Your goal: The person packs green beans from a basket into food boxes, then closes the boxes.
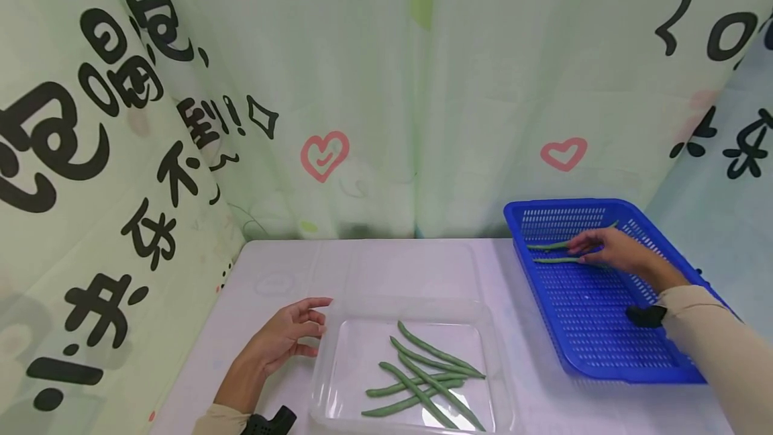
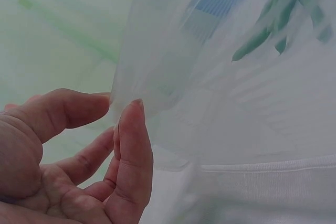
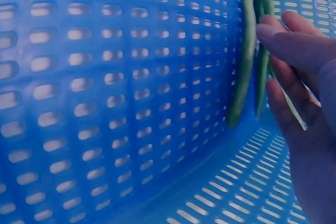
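Note:
In the blue basket at the right, my right hand (image 1: 616, 250) pinches a green bean (image 3: 262, 69) between thumb and fingers, by the basket's far wall. Another green bean (image 3: 244, 51) lies alongside it in the right wrist view. My left hand (image 1: 292, 331) is at the left side of a clear plastic box (image 1: 323, 371), its fingers loosely bent and the fingertips at the rim. In the left wrist view the fingers (image 2: 134, 156) are by the box's see-through wall. Several green beans (image 1: 423, 388) lie crossed over one another inside the box.
The blue basket (image 1: 564, 348) has slotted walls and floor and stands right of the box. Both stand on a white-covered table (image 1: 278, 267). A pale green curtain (image 1: 386, 72) with black lettering and pink hearts hangs behind and at the sides.

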The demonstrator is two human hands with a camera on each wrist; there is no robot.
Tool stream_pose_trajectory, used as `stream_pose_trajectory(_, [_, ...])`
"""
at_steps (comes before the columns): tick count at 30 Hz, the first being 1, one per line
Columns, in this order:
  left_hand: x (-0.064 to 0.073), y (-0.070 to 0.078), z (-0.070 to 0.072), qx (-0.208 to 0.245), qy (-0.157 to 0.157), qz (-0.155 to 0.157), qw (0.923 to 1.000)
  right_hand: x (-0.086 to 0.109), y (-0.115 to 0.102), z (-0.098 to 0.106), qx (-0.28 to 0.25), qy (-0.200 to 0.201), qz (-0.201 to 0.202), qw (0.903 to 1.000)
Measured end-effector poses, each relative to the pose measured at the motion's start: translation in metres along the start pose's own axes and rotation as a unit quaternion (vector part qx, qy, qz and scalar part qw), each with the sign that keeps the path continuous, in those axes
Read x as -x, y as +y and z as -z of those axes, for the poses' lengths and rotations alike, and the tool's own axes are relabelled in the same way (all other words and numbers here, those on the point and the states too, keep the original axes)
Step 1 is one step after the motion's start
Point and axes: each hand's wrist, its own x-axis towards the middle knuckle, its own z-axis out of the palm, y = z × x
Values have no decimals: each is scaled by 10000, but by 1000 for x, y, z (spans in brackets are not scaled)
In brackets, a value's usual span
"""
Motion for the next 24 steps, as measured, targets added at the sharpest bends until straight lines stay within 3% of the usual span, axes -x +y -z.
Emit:
stream_pose_trajectory(6, [0, -1, 1, 2, -23, -3, 10000, -2, 1, -4, 314, -142, -153, 9993])
stream_pose_trajectory(15, [0, -1, 1, 31, -37, -34, 10000, -4, -4, -3, 911, -141, 121, 9957])
stream_pose_trajectory(24, [-1, -2, 1, 40, -41, -19, 10000, 4, -14, 2, 1092, 248, 221, 9935])
